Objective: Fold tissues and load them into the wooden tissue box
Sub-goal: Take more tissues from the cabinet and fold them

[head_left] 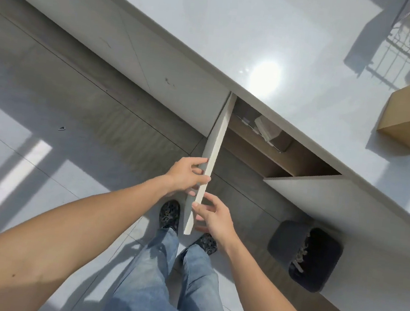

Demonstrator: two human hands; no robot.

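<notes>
At thin door (216,143), L hand (183,176), R hand (217,220)

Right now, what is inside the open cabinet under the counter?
A wire rack holding a pale folded bundle, perhaps tissues. The countertop hides everything deeper.

Left hand (184,176), right hand (217,219), both outstretched

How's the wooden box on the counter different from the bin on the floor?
The wooden box is pale wood with sharp corners and sits on the counter. The bin is dark grey with rounded corners and stands on the floor. The bin holds pale scraps; the box's inside is barely visible.
</notes>
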